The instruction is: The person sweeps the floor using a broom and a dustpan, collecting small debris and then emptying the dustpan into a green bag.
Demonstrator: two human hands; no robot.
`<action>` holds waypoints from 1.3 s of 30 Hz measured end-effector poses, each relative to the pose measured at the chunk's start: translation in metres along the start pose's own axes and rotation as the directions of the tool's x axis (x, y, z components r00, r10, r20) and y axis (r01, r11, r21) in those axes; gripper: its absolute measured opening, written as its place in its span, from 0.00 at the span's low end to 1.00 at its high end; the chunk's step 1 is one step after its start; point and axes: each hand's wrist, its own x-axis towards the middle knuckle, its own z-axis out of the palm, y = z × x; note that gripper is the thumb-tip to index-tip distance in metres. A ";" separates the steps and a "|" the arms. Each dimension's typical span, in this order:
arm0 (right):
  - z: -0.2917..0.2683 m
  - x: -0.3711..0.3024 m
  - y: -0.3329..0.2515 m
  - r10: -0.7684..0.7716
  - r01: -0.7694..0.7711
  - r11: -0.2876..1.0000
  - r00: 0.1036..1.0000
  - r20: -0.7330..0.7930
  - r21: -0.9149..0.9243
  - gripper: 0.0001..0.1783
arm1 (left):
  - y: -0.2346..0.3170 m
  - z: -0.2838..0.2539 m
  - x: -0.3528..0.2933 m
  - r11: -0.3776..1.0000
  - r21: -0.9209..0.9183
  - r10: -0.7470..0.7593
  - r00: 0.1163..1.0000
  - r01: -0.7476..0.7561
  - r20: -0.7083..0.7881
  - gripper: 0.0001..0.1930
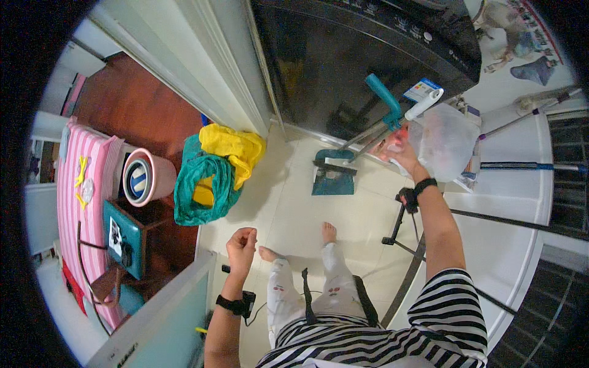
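Note:
My left hand (242,248) is raised above the pale floor, its fingers curled closed with nothing visible in them. At the right, my right hand (402,158) reaches to the side of a translucent white plastic bag (445,141). Its fingers are closed and blurred among red and white material, so what they grip cannot be made out. Next to it slant the grey poles of a teal dustpan (334,181) and its brush (333,167); the dustpan rests on the tiles. A teal handle (383,98) and a white handle (424,104) stand just beyond my right hand.
A dark appliance (356,67) fills the far side. Green and yellow cloth bags (205,190) lie by the doorway. Left of them are a pink bucket (162,175), a teal stool (126,239) and a pink striped bed (86,159). A white tub (509,202) and mop poles (527,165) stand right.

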 end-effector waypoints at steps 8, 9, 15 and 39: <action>0.010 0.070 -0.048 0.410 -0.023 0.054 0.912 0.001 -0.998 0.25 | 0.027 0.114 -0.017 0.990 -0.013 -0.135 0.977 0.139 0.166 0.06; 0.011 0.076 -0.044 0.512 -0.083 0.094 0.858 -0.023 -0.992 0.24 | 0.031 0.118 -0.019 0.988 -0.007 -0.152 0.977 0.154 0.147 0.06; 0.070 0.023 -0.050 0.467 0.373 -0.029 0.825 0.317 -0.927 0.18 | 0.033 0.115 -0.038 0.985 0.089 -0.152 0.985 0.145 0.081 0.05; 0.188 -0.135 0.036 -0.491 0.581 0.425 0.792 0.363 -0.694 0.19 | 0.020 0.111 -0.068 0.977 -0.142 0.165 0.985 -0.157 0.046 0.20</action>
